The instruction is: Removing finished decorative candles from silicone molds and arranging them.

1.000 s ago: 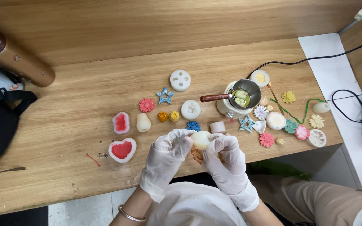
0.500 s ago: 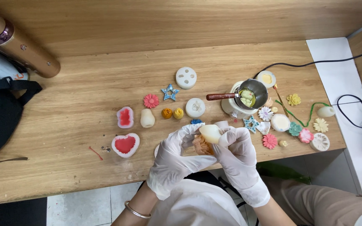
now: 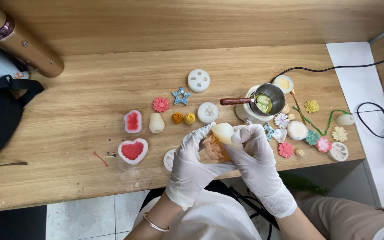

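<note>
A small metal pot (image 3: 270, 98) stood beside a heart-shaped red mould (image 3: 133, 150), a blue star (image 3: 181, 95) and a pink daisy (image 3: 161, 105).

My gloved left hand (image 3: 191, 164) and gloved right hand (image 3: 256, 160) meet at the near edge of the wooden table (image 3: 90, 80). To the far left and beyond, the tabletop lies open, a broad path as far as the brown cylinder (image 3: 27, 51) at the far left corner. Just left of my hands sit a heart-shaped white mould with red filling (image 3: 133, 150) and a small red-filled mould (image 3: 133, 121). Straight ahead, a small metal melting pot with a wooden handle (image 3: 263, 100) blocks the way. To the right, scattered coloured wax flowers (image 3: 316, 138) crowd the surface, crossed by a black cable (image 3: 334, 68).
</note>
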